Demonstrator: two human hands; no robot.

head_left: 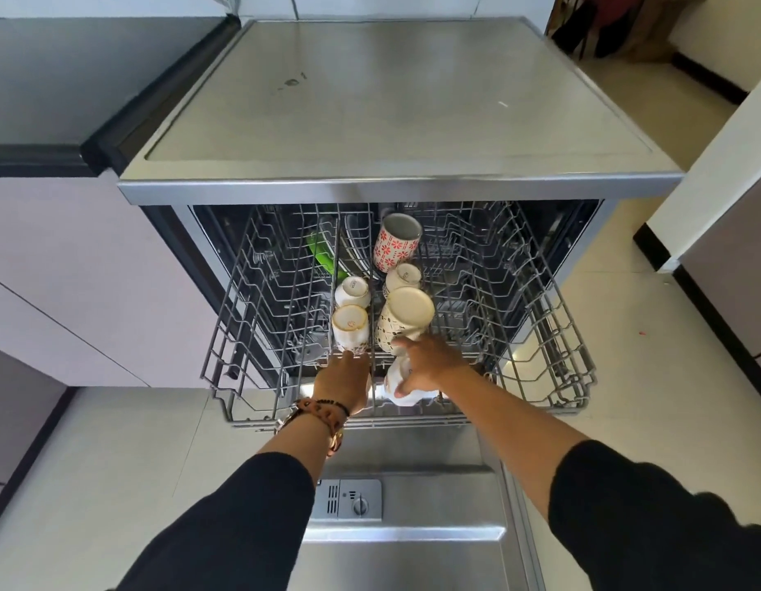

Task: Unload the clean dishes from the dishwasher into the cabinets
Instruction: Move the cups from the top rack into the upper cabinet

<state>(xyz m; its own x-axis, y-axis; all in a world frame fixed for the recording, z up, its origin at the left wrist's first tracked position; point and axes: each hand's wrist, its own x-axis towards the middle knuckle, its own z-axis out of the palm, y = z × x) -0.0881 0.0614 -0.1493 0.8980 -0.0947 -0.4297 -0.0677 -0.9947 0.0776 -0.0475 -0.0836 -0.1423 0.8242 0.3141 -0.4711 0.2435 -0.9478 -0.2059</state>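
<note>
Head view. Upper rack (541, 334) pulled fully out over the lowered door (413, 548), its front edge overhanging the door's detergent dispenser (349, 499). Left and right thirds of the rack bare wire, open room there; all crockery crowded along the centre line. Pale tiled floor (626, 300) free on both sides of the door, a white wall corner (711, 164) close on the right, lilac cabinet fronts (71, 270) close on the left. Steel dishwasher top (391, 100) bare apart from a small smudge.

In the rack, from back edge to front edge: a red-flowered mug (396, 245) tilted, mouth up; two small white cups (352, 291) upside down side by side; then a cream cup (350, 328) and a taller patterned mug (402, 319), both base up. Below, in the lower rack, something green (323, 253) and dark plates (357, 245).

Left hand (342, 383), beaded bracelets at the wrist, reaching with fingers at the foot of the cream cup; closed round it or only touching, cannot tell. Right hand (425, 364) clamped on a white cup (398, 383) at the rack's front edge, forefinger stretched up against the patterned mug. Black sleeves on both arms.
</note>
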